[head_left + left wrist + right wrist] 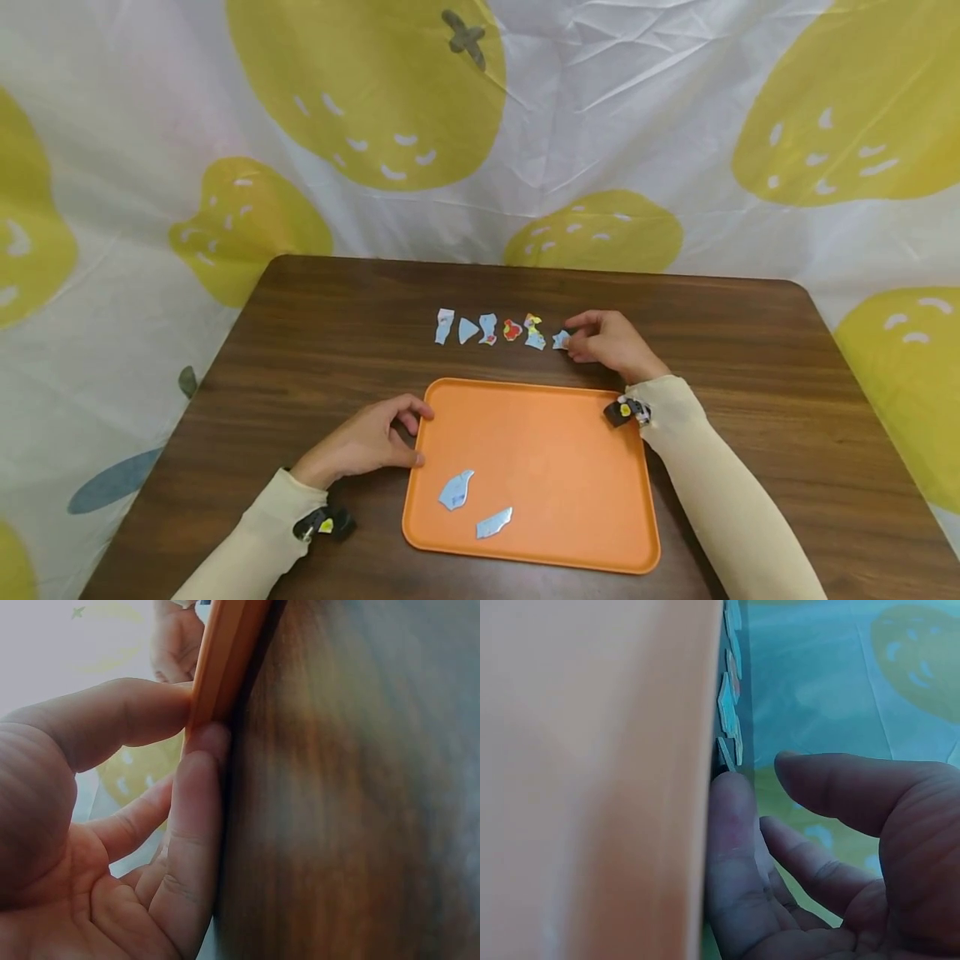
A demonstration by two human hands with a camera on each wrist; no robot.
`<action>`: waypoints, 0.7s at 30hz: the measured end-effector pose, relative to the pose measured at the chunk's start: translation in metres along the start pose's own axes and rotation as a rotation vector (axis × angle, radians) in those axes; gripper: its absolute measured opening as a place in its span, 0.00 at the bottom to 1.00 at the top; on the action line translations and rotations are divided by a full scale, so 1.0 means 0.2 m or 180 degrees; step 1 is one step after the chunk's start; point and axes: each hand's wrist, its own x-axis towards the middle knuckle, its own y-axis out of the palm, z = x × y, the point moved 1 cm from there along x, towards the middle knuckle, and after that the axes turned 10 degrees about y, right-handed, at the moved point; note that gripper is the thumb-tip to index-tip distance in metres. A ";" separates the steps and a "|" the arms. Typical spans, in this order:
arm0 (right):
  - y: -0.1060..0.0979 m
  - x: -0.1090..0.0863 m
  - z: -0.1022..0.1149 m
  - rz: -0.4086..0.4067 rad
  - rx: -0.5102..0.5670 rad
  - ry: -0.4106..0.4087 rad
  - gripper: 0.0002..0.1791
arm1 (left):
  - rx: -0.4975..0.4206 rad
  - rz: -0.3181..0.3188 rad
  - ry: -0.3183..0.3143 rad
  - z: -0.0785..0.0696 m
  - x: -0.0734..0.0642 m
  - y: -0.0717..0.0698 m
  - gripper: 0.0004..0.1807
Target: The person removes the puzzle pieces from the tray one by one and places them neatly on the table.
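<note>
My left hand [367, 442] grips the left rim of an orange tray [555, 475]; in the left wrist view, fingertips [196, 784] lie against the tray's edge [229, 652]. Beyond the tray's far edge, my right hand [611, 342] has a fingertip at a small light-blue puzzle-like piece [560, 339], the rightmost of a row. A gap shows between thumb and finger in the right wrist view, where the fingertip [731, 799] is low beside the piece [724, 754]. Inside the tray lie two pale blue pieces, one curved [456, 490] and one long [494, 523].
Leftward along the row lie a yellow-and-blue piece [534, 332], a red one [512, 330] and several pale blue ones [468, 330]. The dark wooden table [337, 333] ends at a hanging cloth [420, 225] with a yellow fruit print.
</note>
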 end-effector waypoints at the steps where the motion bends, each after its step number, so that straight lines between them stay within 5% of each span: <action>1: 0.00 0.00 0.00 -0.0006 0.0015 -0.0006 0.27 | 0.0001 0.0000 0.0015 0.00 0.00 0.00 0.32; 21: 0.02 -0.09 0.08 0.0020 -0.0074 -0.0112 0.28 | -0.0040 0.0020 0.0040 0.01 0.00 0.00 0.31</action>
